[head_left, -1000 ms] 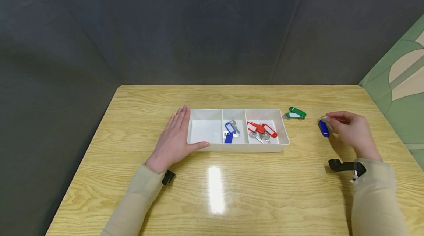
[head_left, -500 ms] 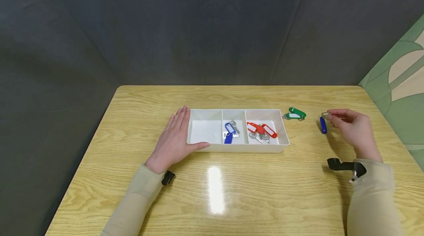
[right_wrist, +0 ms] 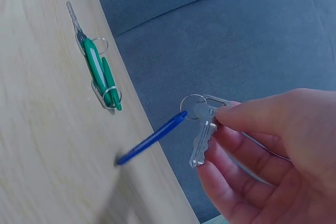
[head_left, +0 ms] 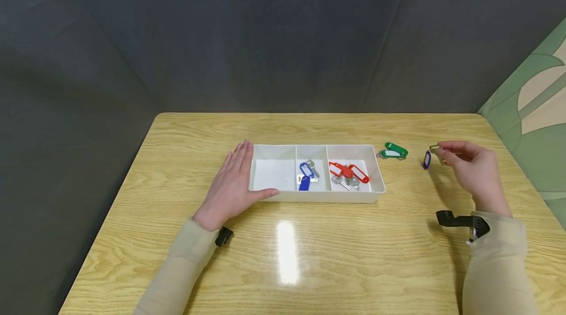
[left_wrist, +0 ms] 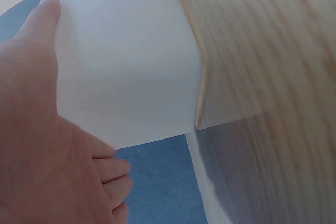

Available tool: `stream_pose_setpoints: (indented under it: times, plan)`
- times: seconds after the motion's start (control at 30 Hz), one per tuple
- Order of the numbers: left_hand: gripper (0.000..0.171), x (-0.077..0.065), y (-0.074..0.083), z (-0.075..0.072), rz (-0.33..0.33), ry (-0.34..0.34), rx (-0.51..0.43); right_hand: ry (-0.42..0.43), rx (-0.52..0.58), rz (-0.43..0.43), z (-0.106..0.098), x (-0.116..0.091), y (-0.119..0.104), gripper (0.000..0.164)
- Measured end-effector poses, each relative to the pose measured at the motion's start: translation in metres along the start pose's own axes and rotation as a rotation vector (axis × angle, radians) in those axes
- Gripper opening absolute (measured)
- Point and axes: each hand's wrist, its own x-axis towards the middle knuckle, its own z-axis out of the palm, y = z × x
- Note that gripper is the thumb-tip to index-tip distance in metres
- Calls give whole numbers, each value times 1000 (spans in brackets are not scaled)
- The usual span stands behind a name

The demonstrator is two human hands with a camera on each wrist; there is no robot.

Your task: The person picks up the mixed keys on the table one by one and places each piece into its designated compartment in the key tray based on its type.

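My left hand rests straight-fingered against the left end of a white tray, its thumb along the front wall. The tray has three compartments. Keys with blue tags lie in the middle one, keys with red tags in the right one, and the left one is bare. Beyond the tray's right end, my right hand pinches a silver key between thumb and fingers. From its ring hangs a blue key tag, tilted edge-on in the right wrist view.
Two green-tagged keys lie on the wooden table just right of the tray. A dark padded wall stands behind the table, and a green patterned panel is at the right.
The blue-tagged key has come up slightly in my right hand, and its tag has swung and turned, now showing its framed side. My left hand and the tray stay put.
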Motion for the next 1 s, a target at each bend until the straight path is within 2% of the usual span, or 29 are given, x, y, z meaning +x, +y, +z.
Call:
stream_pose_setpoints:
  times: [0.7, 1.0]
  plan:
    - [127, 0, -1, -2, 5, -4, 5, 27, 69, -50, 2, -8, -24, 34]
    - [127, -1, -1, -2, 9, 6, 6, 54, 34, -98, 4, -12, -32, 34]
